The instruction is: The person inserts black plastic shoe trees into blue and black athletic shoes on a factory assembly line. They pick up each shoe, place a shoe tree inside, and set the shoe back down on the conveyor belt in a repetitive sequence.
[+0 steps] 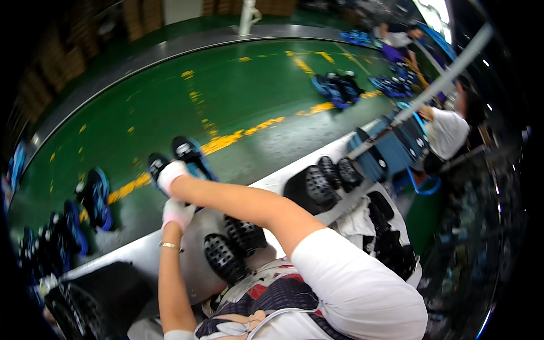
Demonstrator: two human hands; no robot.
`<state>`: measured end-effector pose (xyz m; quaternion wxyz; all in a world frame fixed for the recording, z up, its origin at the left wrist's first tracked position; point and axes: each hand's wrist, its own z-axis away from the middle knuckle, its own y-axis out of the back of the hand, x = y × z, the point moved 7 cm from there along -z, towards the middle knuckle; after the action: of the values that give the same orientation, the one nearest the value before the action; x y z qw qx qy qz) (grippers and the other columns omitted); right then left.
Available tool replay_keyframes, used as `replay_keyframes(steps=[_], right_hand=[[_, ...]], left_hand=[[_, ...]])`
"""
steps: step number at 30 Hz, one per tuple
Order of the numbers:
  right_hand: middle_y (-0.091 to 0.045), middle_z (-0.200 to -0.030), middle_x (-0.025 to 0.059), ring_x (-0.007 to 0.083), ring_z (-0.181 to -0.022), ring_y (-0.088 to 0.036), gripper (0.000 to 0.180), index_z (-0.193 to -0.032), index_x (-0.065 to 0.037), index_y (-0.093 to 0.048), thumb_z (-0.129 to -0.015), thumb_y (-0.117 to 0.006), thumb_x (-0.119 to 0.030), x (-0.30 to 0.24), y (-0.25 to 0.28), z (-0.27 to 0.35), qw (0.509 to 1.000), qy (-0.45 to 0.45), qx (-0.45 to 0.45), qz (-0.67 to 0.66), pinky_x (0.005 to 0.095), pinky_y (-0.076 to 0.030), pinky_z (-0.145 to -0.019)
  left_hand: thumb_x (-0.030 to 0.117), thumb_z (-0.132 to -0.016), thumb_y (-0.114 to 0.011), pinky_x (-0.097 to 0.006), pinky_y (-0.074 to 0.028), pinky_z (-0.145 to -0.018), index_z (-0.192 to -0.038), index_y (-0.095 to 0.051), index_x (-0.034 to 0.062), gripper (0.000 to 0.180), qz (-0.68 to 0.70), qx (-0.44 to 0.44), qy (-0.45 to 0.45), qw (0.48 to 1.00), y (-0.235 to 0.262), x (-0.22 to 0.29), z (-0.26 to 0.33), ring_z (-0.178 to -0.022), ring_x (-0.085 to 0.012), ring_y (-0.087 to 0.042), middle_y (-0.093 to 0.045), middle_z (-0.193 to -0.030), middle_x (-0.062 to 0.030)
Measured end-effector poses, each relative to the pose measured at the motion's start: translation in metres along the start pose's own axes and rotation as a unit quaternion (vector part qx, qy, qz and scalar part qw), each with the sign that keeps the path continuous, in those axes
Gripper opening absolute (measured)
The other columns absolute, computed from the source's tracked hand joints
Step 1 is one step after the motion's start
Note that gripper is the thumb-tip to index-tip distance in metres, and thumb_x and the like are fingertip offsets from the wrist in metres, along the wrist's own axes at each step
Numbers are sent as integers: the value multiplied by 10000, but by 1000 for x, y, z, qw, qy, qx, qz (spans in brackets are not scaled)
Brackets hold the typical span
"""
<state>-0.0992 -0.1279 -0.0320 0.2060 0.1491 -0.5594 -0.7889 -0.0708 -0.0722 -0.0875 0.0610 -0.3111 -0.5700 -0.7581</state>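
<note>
My right forearm reaches across to the left, and its white-gloved right hand is at the near end of a black sandal with a blue sole, its fingers closed round it. A second black and blue sandal lies right beside the first, over the edge of the green belt. Just below is my left hand, gloved in white and pink, close to the sandals' near ends; its fingers are blurred and partly hidden. Nearer my body, two black dotted shoe-shaped pieces rest on the metal ledge.
The green belt with yellow marks carries sandals at left and right. More dotted black pieces sit on the ledge. A black bin-like shape stands lower left. Blue panels and a co-worker are at right.
</note>
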Motion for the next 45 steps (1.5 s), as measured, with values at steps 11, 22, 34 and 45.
replay_keyframes(steps=[11,22,34,45], right_hand=[[-669,-1110,-42,151,-1084,-588,364,-1102,-213,-709,-741,-730,-255,28,-32,-46,998,-56,-20,20,293,-461,-867],[-675,-1112,-27,163,-1057,-611,299,-1087,-207,-710,-793,-659,-196,9,-7,-26,1000,-25,13,-5,305,-493,-817],[-674,-776,170,326,-736,-670,302,-781,-29,-680,-819,-556,-301,1,41,201,954,10,146,-260,433,-532,-686],[-611,-935,75,260,-913,-584,356,-948,-94,-639,-722,-705,-361,-7,-47,285,966,-50,197,-162,377,-490,-787]], left_hand=[[338,-776,-681,-432,-517,-779,-958,-683,10,375,29,-7,29,999,1,12,-14,-910,-382,-642,-672,-948,-218],[359,-838,-597,-413,-478,-897,-1114,-637,33,429,-47,-76,-30,996,-20,-24,-29,-1047,-341,-613,-658,-1123,-155],[301,-822,-652,-393,-501,-816,-1038,-669,38,341,50,-18,-7,999,-7,-16,-9,-961,-338,-646,-678,-1041,-185],[213,-801,-664,-401,-469,-896,-1185,-600,87,409,-135,151,-11,979,67,1,17,-1013,-337,-577,-588,-1132,-134]])
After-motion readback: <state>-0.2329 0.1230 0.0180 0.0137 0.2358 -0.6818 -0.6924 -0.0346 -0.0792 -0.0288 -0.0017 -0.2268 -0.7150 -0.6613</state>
